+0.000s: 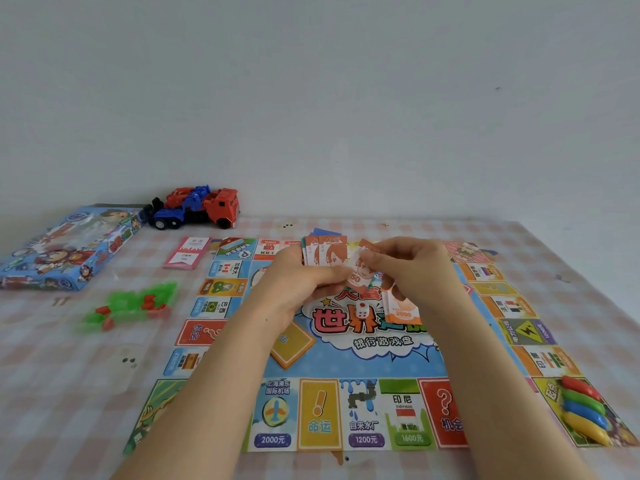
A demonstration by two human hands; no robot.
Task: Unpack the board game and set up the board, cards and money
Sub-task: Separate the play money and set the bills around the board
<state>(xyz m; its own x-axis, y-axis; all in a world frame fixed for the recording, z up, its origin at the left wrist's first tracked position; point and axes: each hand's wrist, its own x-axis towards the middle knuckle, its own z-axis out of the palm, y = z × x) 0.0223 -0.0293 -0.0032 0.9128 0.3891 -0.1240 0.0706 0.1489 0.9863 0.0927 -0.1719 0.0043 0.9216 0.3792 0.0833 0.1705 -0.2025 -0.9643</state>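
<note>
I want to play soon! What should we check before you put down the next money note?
1. Board lies open and flat on the table: ok.
2. Left hand holds the fan of notes: ok.
3. Right hand pinches the 50 note: ok.
4. 2000 note held or lying on the board: cannot tell.
5. Notes laid out in piles: not ok, none seen.
6. Yellow cards sit on the board: ok.
</note>
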